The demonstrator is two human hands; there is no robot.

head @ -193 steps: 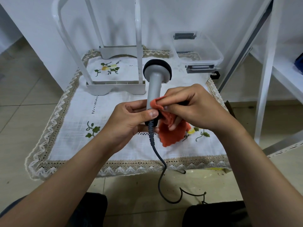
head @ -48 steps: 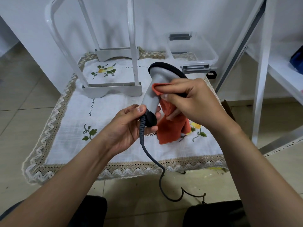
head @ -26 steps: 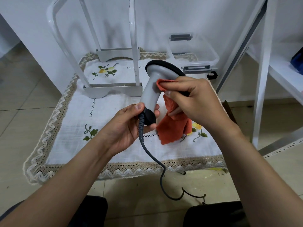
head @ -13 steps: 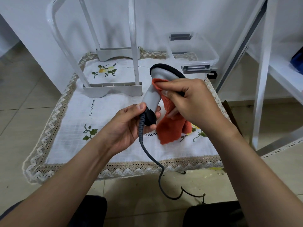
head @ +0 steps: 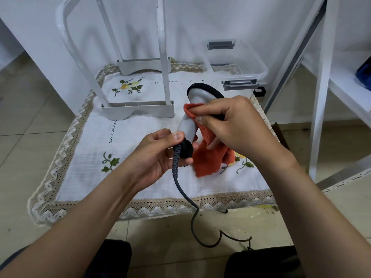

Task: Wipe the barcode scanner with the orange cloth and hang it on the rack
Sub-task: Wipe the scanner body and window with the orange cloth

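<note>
I hold a grey barcode scanner with a black-rimmed head over the cloth-covered table. My left hand grips its black base, where the dark cable comes out and hangs down to the floor. My right hand presses the orange cloth against the scanner's neck, just below the head, and the rest of the cloth hangs down under my palm. The white rack stands on the table behind the scanner, to the left.
A white embroidered tablecloth with a lace edge covers the low table. A clear plastic box sits at the back right. A white shelf frame stands to the right, and tiled floor lies all around.
My right hand has slid the orange cloth a little down and left along the scanner's neck. My left hand keeps its grip on the base.
</note>
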